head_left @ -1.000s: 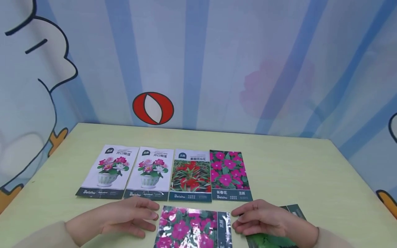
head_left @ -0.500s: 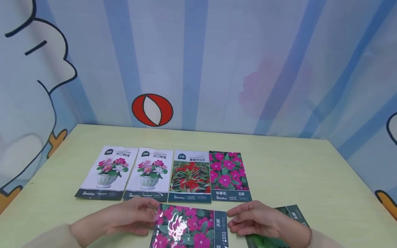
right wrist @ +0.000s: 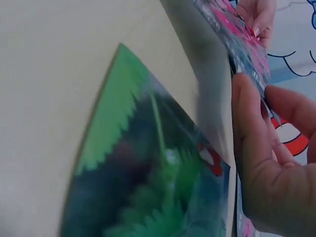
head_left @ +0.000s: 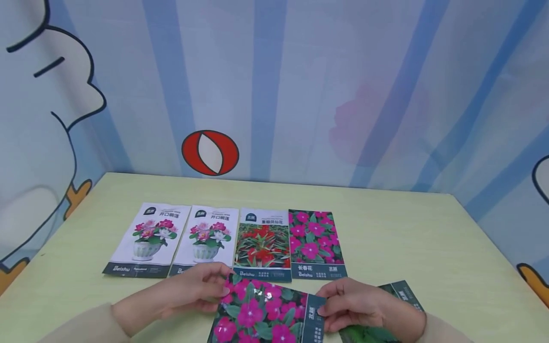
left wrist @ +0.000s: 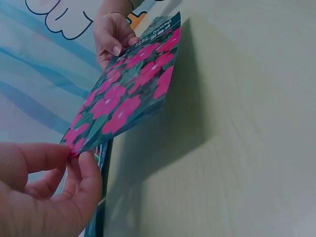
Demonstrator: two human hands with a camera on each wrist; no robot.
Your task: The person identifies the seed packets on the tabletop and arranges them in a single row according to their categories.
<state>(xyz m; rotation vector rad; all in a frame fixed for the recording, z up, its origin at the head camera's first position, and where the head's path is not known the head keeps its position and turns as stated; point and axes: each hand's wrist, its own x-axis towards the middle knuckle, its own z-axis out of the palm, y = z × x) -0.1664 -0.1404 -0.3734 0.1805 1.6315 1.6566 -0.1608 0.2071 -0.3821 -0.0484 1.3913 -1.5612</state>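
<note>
A glossy seed packet with pink flowers (head_left: pixel 257 312) is raised off the table, turned sideways, its dark label band toward the right. My left hand (head_left: pixel 195 290) pinches its left end between thumb and fingers; the left wrist view shows this hand (left wrist: pixel 54 187) at the packet's corner and the packet's shadow below. At the band end, my right hand (head_left: pixel 356 305) pinches the edge, thumb on top. Under and beside the right hand lies a green-leaf packet (right wrist: pixel 148 163), partly covered by that hand in the head view.
Behind the hands, a row of packets lies flat: two white ones with potted flowers (head_left: pixel 147 240) (head_left: pixel 208 236), one with red flowers (head_left: pixel 262 245), and another pink-flower packet (head_left: pixel 316 243). The pale yellow table (head_left: pixel 407 228) meets a striped cloth backdrop (head_left: pixel 300 85).
Both hands have closed in on the pink-flower packet's ends and lifted it from the table. The packet has tilted slightly, and the left hand has moved right.
</note>
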